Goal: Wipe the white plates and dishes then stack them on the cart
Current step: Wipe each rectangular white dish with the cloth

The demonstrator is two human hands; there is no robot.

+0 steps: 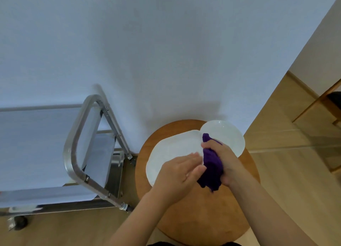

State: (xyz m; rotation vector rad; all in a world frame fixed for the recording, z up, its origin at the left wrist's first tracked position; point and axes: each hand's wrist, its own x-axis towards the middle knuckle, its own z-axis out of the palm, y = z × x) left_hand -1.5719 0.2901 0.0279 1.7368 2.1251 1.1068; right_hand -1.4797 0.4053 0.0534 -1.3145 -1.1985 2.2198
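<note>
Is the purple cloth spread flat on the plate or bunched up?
Bunched up. The purple cloth is crumpled in the right hand, its fingers curled round it, over the larger white plate.

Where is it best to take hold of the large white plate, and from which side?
Probably at the bare left rim of the large white plate, coming from the cart side. It lies flat on the round wooden table; the smaller plate and both hands crowd its right.
</note>
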